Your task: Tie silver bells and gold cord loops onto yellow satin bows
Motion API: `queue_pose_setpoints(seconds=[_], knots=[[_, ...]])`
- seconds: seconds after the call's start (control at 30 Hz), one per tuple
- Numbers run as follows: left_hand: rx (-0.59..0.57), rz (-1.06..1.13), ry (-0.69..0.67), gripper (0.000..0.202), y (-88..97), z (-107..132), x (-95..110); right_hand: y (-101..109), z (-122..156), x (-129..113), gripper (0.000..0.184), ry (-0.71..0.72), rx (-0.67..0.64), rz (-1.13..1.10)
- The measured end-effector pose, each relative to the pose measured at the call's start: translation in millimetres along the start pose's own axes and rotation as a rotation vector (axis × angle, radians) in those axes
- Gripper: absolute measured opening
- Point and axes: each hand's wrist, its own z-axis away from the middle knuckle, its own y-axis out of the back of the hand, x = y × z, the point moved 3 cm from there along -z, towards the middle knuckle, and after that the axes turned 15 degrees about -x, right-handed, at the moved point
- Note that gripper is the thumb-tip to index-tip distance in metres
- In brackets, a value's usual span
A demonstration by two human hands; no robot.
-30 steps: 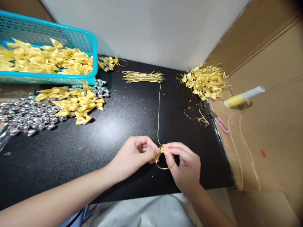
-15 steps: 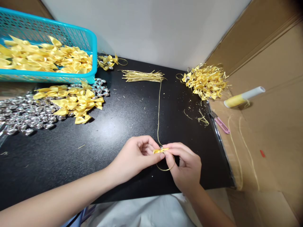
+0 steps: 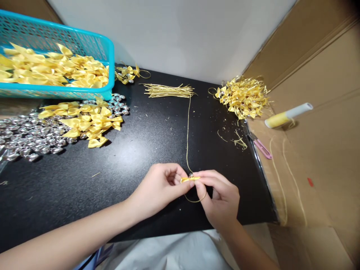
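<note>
Between the fingertips of both hands is a small yellow ribbon bow, seen nearly edge-on. My left hand pinches its left side with thumb and fingers. On the other side my right hand grips the bow's right end between thumb and fingers. A small silver bead sits just beyond the bow, against the fingertips. From there a thin gold cord runs away over the black table, while a loop of cord hangs below the bow on the near side.
A turquoise basket of yellow bows stands back left. Before it lie silver beads and loose bows. Cut gold cords lie at the back, finished-looking bow pieces back right. A pink-handled cutter and a tube are at right.
Both hands keep their grip on the bow. The bow has tilted slightly and looks flatter, and the hanging loop has shifted a little. The whole view has moved very slightly.
</note>
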Motion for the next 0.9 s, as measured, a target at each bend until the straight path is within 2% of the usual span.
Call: queue_pose_setpoints(seconds=[0.2, 0.37, 0.6, 0.8, 0.9], knots=[[-0.108, -0.215, 0.000, 0.025, 0.1, 2, 6, 0, 0, 0, 0.017, 0.002, 0.017, -0.004], [-0.112, -0.366, -0.026, 0.031, 1.3, 3, 8, -1, 0, 2, 0.018, 0.001, 0.017, -0.002], [-0.128, -0.398, -0.067, 0.032, 1.9, 2, 7, -1, 1, 0, 0.018, 0.005, 0.019, -0.006], [-0.120, -0.452, -0.195, 0.033, -0.2, 2, 13, -2, 1, 3, 0.017, -0.005, 0.007, -0.009], [-0.116, -0.428, -0.191, 0.033, 0.3, 2, 13, 1, 1, 6, 0.013, -0.029, -0.005, 0.031]])
